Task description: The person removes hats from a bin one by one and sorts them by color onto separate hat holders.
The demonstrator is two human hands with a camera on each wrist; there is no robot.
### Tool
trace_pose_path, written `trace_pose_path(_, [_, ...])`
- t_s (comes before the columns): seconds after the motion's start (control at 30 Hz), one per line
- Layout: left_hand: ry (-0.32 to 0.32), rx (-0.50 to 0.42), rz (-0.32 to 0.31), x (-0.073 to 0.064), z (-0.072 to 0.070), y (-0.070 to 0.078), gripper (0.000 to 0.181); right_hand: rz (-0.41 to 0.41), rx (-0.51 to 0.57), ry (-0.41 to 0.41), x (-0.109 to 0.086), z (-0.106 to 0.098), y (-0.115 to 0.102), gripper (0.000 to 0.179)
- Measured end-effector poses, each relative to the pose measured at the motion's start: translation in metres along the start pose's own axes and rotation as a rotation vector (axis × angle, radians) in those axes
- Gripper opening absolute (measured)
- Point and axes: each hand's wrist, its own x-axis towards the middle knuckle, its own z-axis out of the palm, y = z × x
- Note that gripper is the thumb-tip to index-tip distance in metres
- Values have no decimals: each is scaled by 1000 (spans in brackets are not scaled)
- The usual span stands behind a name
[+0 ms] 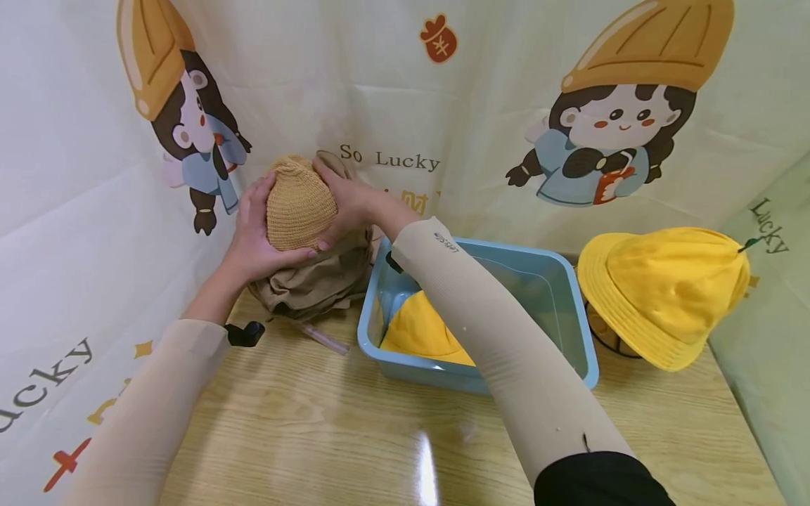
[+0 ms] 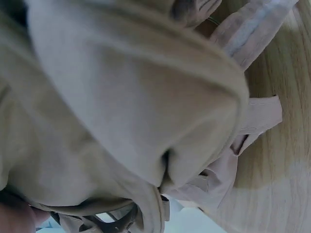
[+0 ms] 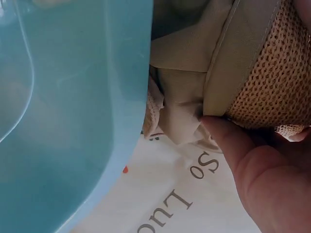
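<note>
Knitted hat: a mustard-yellow ribbed beanie (image 1: 300,211), domed with a gathered top, at far left over the crumpled khaki cloth bag (image 1: 329,270); I cannot tell whether its lower edge sits inside the bag.
Left hand (image 1: 253,232): fingers curved round the hat's left side, thumb along its near edge.
Right hand (image 1: 346,202): fingers bent round the hat's right side, thumb touching the bag's stitched hem.
Bag risk: the limp cloth could sag or fold inward if pressed on 1 side, tipping the hat.
Knit risk: the open, stretchy loops could pull out of shape if the 2 hands tug apart.
Sleeve risk: the beige right sleeve (image 1: 506,330) crosses the light-blue plastic bin (image 1: 436,374); a low swing could bump its rim.
Bin: smooth, glossy, round-cornered, holding a yellow cloth hat (image 1: 420,327).
Right side: a soft, wide-brimmed yellow bucket hat (image 1: 677,288).
</note>
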Motion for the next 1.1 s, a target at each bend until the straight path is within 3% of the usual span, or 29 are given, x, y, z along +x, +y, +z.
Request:
trace_pose_path(0.37, [-6,5,23,-8,-6,1,133,38,154,-41,-5,8,4,150])
trace_pose_path(0.63, [-3,-14,-8,-13,-6,3,130,62,179,-45,-9,11,9,152])
trace_pose_path(0.97, [-3,31,43,-14,-2,-6,131,15,175,22,-7,23,15,155])
trace_pose_path(1.1, [-37,34,66,-10,-3,-4,131,0,206,-38,-12,17,19,150])
